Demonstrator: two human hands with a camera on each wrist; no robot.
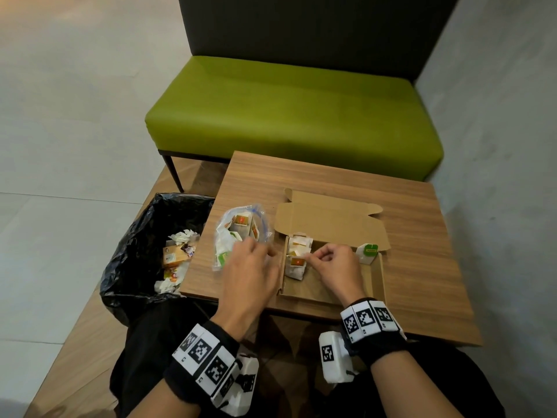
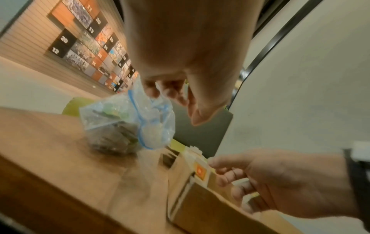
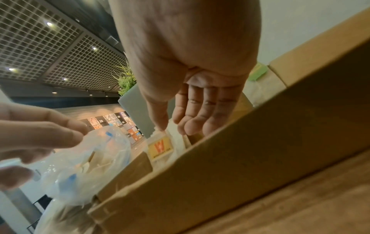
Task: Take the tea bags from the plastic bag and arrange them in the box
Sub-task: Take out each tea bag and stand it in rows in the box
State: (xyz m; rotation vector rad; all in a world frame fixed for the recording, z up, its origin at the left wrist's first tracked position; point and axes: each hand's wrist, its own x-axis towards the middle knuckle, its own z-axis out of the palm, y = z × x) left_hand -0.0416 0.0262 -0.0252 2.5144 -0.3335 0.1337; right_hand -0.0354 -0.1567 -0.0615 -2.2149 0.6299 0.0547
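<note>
Cardboard walls frame the box (image 1: 378,279) on the wooden table (image 1: 422,236), and my right hand (image 1: 337,268) sits inside it, thumb and forefinger nipping the edge of the nearest tea bag (image 1: 297,265) in the row along the left wall. One green-tagged tea bag (image 1: 368,251) leans at the far right corner. My left hand (image 1: 250,267) hovers at the mouth of the plastic bag (image 1: 241,233) just left of the box, fingers loosely curled; whether they pinch the film I cannot tell. To do this well, I should stand each sachet upright, tag up, pressed snug against its neighbour, and steady the plastic bag before drawing the next.
</note>
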